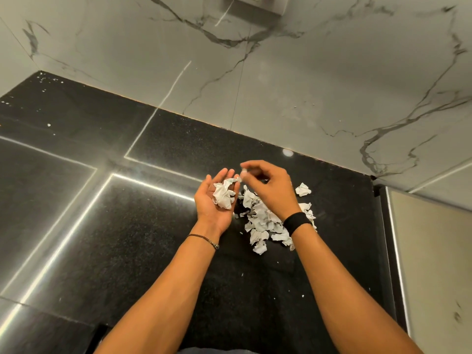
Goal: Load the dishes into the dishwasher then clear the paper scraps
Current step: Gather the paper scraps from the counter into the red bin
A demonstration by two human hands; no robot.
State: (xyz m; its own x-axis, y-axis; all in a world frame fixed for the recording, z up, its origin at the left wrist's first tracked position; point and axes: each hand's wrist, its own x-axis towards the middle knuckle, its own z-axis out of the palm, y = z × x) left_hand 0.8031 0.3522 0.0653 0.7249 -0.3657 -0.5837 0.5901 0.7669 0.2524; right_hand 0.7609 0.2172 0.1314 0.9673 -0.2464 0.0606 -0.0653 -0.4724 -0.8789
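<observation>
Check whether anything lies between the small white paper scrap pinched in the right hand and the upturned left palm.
Nothing visible does. The right hand pinches the small white paper scrap just above the left hand, whose upturned palm cradles crumpled white paper scraps; the gap between them is clear.

Counter (102, 226): bare dark surface left of and in front of the pile of paper scraps (263, 221). Approach from the left and from the near edge is open.
Wall (306, 72) rises directly behind and closes the far side.
Pale panel (429, 251) stands at the right, past the counter's end, narrowing entry there.
Lone scrap (303, 189) lies apart from the pile, toward the wall, bare counter between.
Over the pile's far-left edge: left hand (217, 200), palm up, cupping crumpled paper (223, 195); right hand (268, 185) pinching a small scrap (244, 172).
Tiny flecks (302, 295) dot the near counter.
</observation>
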